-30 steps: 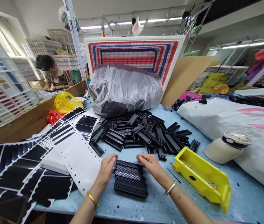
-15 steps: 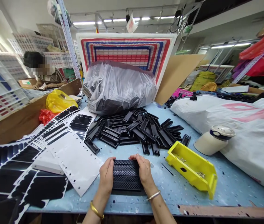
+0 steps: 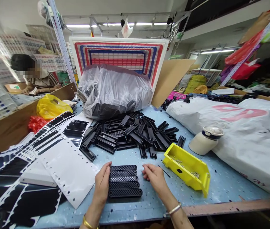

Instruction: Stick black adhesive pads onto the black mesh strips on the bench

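Several black plastic strips with a mesh pattern (image 3: 124,179) lie side by side as a block at the front of the table. My left hand (image 3: 103,181) is closed on their left ends, with the thumb along the edge and the other fingers partly hidden. To the right of the block, my right hand (image 3: 154,175) is apart from the strips, its fingers loosely bent and nothing visible in them. Behind both hands lies a loose heap of similar black strips (image 3: 125,133), some mesh side up, some showing pronged ends.
A yellow bin (image 3: 187,170) with small metal pieces stands at right, near a cream bottle (image 3: 205,141) and a large white sack (image 3: 235,127). White sheets (image 3: 68,171) and black stickers (image 3: 34,203) cover the left. A filled plastic bag (image 3: 116,90) stands behind the heap. Another person (image 3: 41,79) sits far left.
My right hand has let go of the right ends of the strips and moved away to the right. My left hand stays on the left ends. The whole view has shifted slightly.
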A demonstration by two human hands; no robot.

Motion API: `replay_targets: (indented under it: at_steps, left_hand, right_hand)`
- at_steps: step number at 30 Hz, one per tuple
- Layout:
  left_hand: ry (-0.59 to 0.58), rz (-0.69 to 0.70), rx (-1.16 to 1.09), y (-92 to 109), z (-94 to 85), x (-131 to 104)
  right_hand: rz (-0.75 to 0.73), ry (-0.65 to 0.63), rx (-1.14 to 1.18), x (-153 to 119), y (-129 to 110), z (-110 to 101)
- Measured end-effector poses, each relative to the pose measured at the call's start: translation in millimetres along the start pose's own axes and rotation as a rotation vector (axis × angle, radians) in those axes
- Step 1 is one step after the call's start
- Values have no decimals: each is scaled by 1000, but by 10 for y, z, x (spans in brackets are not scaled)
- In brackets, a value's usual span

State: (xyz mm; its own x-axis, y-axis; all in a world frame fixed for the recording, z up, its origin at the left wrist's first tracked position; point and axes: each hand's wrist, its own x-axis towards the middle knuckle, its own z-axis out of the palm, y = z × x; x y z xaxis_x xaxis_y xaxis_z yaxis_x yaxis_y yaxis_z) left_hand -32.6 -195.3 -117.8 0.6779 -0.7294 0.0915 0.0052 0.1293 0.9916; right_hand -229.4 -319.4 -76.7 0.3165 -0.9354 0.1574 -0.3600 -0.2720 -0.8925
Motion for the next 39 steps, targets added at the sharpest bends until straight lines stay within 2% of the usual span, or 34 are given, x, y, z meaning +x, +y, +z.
replay_targets:
  at_steps: [2, 6, 10, 19, 32, 35, 37, 39]
  left_hand:
    - [13, 12, 24, -8, 24, -16]
    - [40, 52, 71, -23, 74, -41]
    - [57, 86, 108, -44, 92, -42]
    - [56, 102, 149, -19, 109, -25]
    - [110, 114, 158, -74, 108, -30]
    - [117, 79, 172, -71, 69, -38]
    - [78, 44, 184, -69, 19, -31]
    - [21, 11, 208, -54, -41, -22]
  right_hand:
    - [-74, -19, -107, -112, 21, 14]
    - [-236, -23, -296, -263, -16, 177]
    - [-306, 3, -437, -301, -27, 292]
    - [-327, 30, -598, -262, 69, 336]
    - [-291, -25, -576, -298, -108, 308]
    - [-290, 3, -552, -350, -195, 85]
    - [-334, 33, -531, -376, -252, -273]
    - [-444, 71, -532, -370, -290, -787]
